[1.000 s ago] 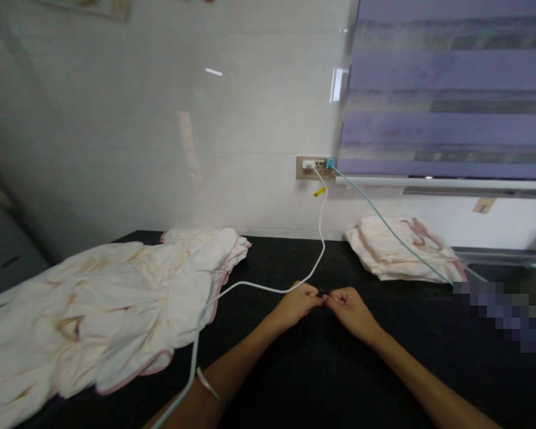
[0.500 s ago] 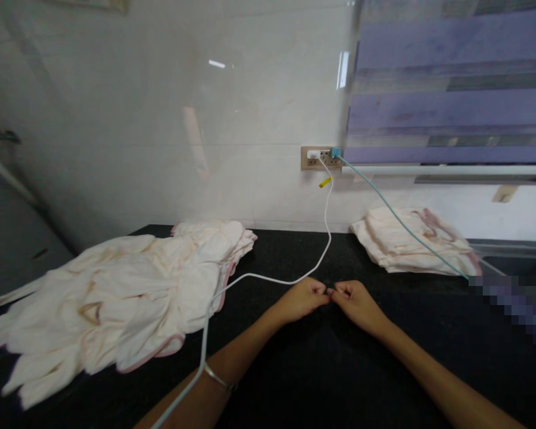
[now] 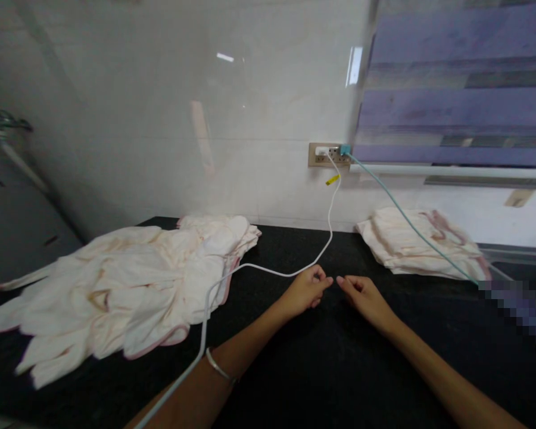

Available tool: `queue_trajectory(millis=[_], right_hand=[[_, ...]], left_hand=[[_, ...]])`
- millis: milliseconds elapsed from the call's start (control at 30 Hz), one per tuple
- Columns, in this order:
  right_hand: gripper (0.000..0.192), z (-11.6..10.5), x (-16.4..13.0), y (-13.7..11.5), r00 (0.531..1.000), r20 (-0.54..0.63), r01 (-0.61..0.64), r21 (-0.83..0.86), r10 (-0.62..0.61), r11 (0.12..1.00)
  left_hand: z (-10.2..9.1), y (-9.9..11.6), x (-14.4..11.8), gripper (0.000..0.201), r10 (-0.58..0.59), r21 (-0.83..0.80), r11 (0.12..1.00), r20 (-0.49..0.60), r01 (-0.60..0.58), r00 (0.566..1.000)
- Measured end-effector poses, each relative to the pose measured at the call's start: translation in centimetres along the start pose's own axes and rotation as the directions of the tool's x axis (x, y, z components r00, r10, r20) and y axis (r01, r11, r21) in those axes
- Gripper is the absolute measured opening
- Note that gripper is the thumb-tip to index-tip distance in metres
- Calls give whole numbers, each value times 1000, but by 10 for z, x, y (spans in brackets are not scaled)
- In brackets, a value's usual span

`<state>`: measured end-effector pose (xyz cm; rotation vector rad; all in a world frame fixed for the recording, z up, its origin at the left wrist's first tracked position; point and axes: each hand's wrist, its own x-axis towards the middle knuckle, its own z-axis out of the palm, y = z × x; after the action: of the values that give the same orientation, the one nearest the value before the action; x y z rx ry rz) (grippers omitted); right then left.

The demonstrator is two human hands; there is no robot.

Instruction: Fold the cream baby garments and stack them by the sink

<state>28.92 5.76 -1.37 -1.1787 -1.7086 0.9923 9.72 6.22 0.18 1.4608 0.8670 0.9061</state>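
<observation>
Both hands loosely curled on the black stone counter (image 3: 321, 369) – holding nothing

Left hand (image 3: 304, 291) touches the thin white cable (image 3: 268, 270); right hand (image 3: 365, 296) lies just beside it – cream gloves (image 3: 116, 286) heaped left of the cable

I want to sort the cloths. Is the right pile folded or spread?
Folded. The right pile lies as a compact, layered stack by the wall, unlike the left pile, which sprawls loosely over the counter.

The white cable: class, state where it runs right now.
In the head view, the white cable drops from the wall socket, crosses the black counter beside the left hand and passes the glove pile.
</observation>
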Motion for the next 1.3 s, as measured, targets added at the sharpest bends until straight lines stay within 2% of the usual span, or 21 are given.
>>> queue_trajectory(millis=[100, 200, 400, 467, 567, 633, 700, 767, 867, 933, 1000, 1033, 1133, 1167, 1200, 1233, 1267, 1300], right_hand=[[57, 0, -1, -2, 998, 34, -50, 63, 48, 997], [57, 0, -1, -2, 998, 41, -50, 64, 48, 997], [59, -1, -2, -3, 999, 38, -26, 25, 25, 999], [59, -1, -2, -3, 999, 33, -33, 25, 32, 999], [61, -1, -3, -3, 1000, 7, -30, 38, 30, 999], [61, -2, -3, -1, 1000, -6, -20, 37, 20, 999], [60, -2, -3, 1, 1000, -8, -18, 32, 19, 999], [60, -2, -3, 2, 1000, -10, -21, 22, 21, 1000], [61, -2, -3, 2, 1000, -9, -16, 6, 16, 1000], [62, -1, -3, 0, 1000, -9, -11, 4, 11, 1000], [62, -1, -4, -2, 1000, -7, -19, 10, 19, 1000], [62, -1, -4, -3, 1000, -6, -27, 14, 27, 1000], [62, 0, -4, -4, 999, -1, -46, 23, 46, 999], [62, 0, -4, -3, 999, 3, -44, 22, 44, 999], [61, 0, -4, -3, 999, 5, -39, 19, 39, 999], [61, 0, -4, -2, 999, 7, -35, 13, 35, 999], [61, 0, -3, -1, 999, 9, -31, 6, 31, 999], [61, 0, -3, 0, 1000, 12, -29, 1, 29, 1000]], left_hand=[[-4, -1, 2, 41, 31, 16, 999, -28, -30, 999], [-5, 3, -4, 33, 39, 236, 971, -17, -34, 999], [-4, 16, -17, 28, -19, 626, 779, 36, -7, 999], [-6, 18, -18, 25, 15, 714, 699, 26, -29, 1000], [-13, 17, -15, 16, 144, 862, 506, -66, -17, 987], [-21, 16, -12, 12, 190, 930, 362, -136, 59, 972], [-32, 15, -9, 14, 181, 950, 267, -213, 161, 960], [-44, 15, -7, 19, 164, 939, 234, -292, 251, 942], [-65, 18, -4, 22, 155, 907, 249, -383, 340, 910], [-79, 22, -5, 20, 187, 878, 258, -455, 403, 871], [-94, 30, -9, 23, 288, 837, 268, -543, 477, 789], [-101, 35, -12, 28, 351, 808, 289, -588, 513, 728], [-127, 46, -23, 55, 490, 700, 428, -711, 572, 504], [-136, 48, -27, 63, 492, 656, 477, -751, 585, 442], [-144, 48, -30, 69, 463, 608, 515, -791, 605, 401], [-152, 47, -33, 72, 411, 561, 533, -826, 633, 386], [-158, 44, -35, 71, 345, 528, 526, -849, 667, 400], [-162, 41, -36, 65, 275, 512, 498, -859, 700, 432]])
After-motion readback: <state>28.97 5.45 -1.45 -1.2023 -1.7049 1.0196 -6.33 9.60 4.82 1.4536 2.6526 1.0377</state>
